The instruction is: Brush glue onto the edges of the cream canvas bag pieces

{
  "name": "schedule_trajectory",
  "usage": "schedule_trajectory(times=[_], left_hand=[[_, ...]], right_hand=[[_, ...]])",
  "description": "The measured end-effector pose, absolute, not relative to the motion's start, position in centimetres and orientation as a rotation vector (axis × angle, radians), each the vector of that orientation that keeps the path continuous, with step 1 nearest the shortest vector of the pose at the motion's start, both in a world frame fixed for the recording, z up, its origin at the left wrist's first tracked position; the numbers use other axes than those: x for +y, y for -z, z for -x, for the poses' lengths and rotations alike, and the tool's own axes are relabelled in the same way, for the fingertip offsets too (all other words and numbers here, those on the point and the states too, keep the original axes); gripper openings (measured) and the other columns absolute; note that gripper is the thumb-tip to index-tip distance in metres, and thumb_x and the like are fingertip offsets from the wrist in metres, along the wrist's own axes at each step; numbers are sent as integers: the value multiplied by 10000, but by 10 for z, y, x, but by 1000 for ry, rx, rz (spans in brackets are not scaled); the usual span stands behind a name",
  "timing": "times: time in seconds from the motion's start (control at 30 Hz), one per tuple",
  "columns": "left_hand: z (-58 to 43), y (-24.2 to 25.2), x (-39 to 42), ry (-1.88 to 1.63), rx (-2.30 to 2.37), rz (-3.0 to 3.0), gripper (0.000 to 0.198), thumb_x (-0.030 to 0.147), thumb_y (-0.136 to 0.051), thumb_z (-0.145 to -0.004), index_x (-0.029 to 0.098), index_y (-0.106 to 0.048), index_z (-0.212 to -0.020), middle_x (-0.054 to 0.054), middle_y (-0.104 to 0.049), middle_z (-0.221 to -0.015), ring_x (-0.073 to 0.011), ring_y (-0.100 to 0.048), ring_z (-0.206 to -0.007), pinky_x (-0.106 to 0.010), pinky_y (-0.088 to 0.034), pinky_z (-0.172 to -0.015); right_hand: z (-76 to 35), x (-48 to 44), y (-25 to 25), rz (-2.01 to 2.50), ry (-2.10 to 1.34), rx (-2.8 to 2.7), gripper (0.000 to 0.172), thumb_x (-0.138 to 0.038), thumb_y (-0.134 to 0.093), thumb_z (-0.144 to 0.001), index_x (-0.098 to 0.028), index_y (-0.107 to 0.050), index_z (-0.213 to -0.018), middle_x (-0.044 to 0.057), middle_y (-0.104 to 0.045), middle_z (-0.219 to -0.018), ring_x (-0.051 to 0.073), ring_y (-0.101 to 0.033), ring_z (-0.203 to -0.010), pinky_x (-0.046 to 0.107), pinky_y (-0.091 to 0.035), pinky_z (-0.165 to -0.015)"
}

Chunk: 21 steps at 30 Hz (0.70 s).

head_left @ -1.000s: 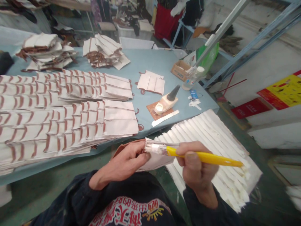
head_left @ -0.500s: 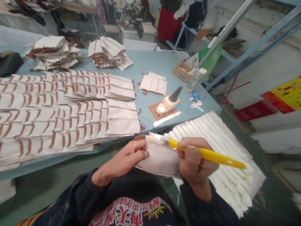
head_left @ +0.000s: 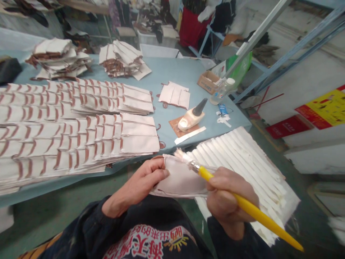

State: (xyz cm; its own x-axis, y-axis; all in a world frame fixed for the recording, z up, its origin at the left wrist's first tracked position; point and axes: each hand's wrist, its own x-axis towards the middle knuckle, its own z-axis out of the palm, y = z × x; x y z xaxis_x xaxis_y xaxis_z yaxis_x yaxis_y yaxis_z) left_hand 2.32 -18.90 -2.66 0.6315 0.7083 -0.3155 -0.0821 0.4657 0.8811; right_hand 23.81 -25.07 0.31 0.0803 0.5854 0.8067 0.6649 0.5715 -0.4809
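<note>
A pale fabric piece point(head_left: 183, 177) with a brown edge is held in front of my body. My left hand point(head_left: 144, 180) pinches its left end, thumb on top. In my right hand point(head_left: 231, 198) is a brush with a yellow handle point(head_left: 269, 221); its whitish bristles are at the piece's upper edge. The right end of the piece is beside my right hand, partly hidden by it. Beyond the hands, a glue-crusted bottle point(head_left: 188, 120) with a dark nozzle lies on a brown scrap point(head_left: 174, 127), near a white strip point(head_left: 190, 135).
Overlapping rows of pale pieces point(head_left: 138, 138) cover the left of the blue table point(head_left: 167, 66), with two stacks point(head_left: 122, 59) behind. White strips point(head_left: 229, 162) lie on a board at right. A small box point(head_left: 207, 82), clear bottle point(head_left: 222, 92) and metal post stand at the table's right.
My right hand has moved slightly right and down, and the brush tilts more steeply. The bristles have shifted right, away from my left hand. The fabric piece is tilted differently.
</note>
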Motion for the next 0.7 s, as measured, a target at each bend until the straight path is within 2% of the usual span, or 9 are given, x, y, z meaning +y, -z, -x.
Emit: schedule_trajectory(times=[0.2,0.4,0.53,0.7], left_hand=[[-23,31,-191,-593,804,-952,323,462,-770,-879,192,-617,-787,30,-565,-692,-123,-472,-612,-228,-359,-571],[-27,28,-192,-595,769,-1023,288,461,-674,-917,194,-596,-844,-2,-644,-803,-134,-509,-664,-244,-381,-603],[-31,29,-196,-675,850,-1463,311,332,-561,-998,218,-488,-718,23,-532,-727,-142,-471,-668,-262,-355,-605],[-29,40,-198,-849,679,-1911,276,131,-453,-1032,224,-501,-777,-1,-631,-772,-159,-541,-699,-285,-437,-679]], right_hand=[[-249,-253,-2,1177,102,-1750,271,-334,-523,-1149,-242,-689,-955,-25,-701,-687,163,-706,-604,293,-572,-576],[-257,-276,9,1218,193,-1636,240,-361,-601,-1122,-234,-735,-968,-10,-691,-707,173,-694,-653,309,-549,-599],[-229,-278,4,1258,75,-1664,259,-341,-557,-1135,-232,-705,-954,-18,-650,-675,148,-632,-568,289,-514,-553],[-196,-281,4,1132,-77,-1594,270,-320,-513,-1146,-231,-687,-961,-28,-627,-650,132,-545,-491,275,-455,-481]])
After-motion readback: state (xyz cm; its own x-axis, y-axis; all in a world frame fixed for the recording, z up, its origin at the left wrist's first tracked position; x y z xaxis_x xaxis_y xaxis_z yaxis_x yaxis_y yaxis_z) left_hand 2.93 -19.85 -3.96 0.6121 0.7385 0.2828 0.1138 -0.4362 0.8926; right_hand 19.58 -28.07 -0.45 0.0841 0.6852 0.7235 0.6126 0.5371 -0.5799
